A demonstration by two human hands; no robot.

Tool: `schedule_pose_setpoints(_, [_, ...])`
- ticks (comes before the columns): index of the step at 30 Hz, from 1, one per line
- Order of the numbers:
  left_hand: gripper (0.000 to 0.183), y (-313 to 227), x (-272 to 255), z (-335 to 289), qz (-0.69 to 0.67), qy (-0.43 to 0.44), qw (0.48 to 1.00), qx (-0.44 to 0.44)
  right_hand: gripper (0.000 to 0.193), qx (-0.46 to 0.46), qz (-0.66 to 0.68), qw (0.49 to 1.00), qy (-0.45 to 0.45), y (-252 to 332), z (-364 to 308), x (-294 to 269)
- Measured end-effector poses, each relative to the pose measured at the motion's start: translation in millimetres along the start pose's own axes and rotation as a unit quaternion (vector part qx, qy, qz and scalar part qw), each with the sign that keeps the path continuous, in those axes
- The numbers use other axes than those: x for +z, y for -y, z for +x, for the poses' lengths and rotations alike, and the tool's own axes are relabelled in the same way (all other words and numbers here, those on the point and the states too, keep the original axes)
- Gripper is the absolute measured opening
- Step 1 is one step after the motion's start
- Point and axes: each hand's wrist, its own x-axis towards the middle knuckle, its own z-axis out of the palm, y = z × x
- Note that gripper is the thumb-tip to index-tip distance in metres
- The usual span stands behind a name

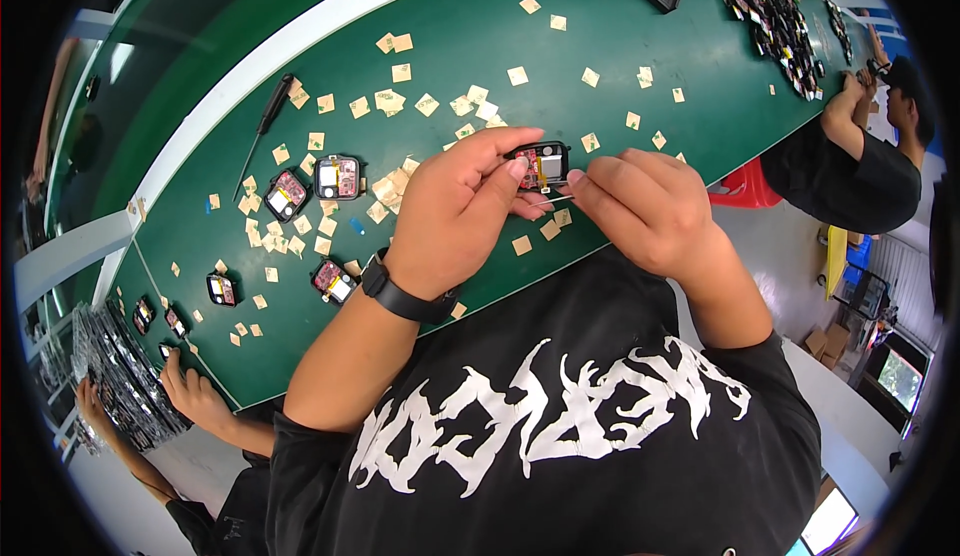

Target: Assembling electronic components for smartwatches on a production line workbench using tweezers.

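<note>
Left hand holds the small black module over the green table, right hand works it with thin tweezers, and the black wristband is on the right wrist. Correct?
Not quite. In the head view the black wristband sits on the left wrist, behind the left hand holding the module. The right hand, tweezers and green table are as stated.

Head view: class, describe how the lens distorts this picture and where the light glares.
In the head view, the fisheye bends the green table edge into a curve, black corners ring the picture, both hands, left and right, stay sharp, and pale glare streaks the upper left.

both hands (560,201) hold a small black device (541,164) over the green table (620,66).
</note>
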Motion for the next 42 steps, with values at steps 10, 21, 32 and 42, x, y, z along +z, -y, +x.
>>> schedule_pose_setpoints(10, [0.03,1,-2,1,0.027,0.001,1.0,-0.006,0.017,0.027,-0.043,0.999,0.018,11,6,-5])
schedule_pose_setpoints(21, [0.028,0,0,1,0.009,-0.018,1.0,0.01,0.017,0.04,-0.058,0.998,-0.006,14,2,0])
schedule_pose_setpoints(32, [0.029,1,-1,0,0.018,-0.006,1.0,0.003,0.015,0.025,-0.029,0.999,0.001,12,0,0])
schedule_pose_setpoints(42, [0.029,0,-3,0,0.024,0.013,1.0,-0.009,0.016,-0.021,-0.047,0.997,0.063,14,-1,-6])
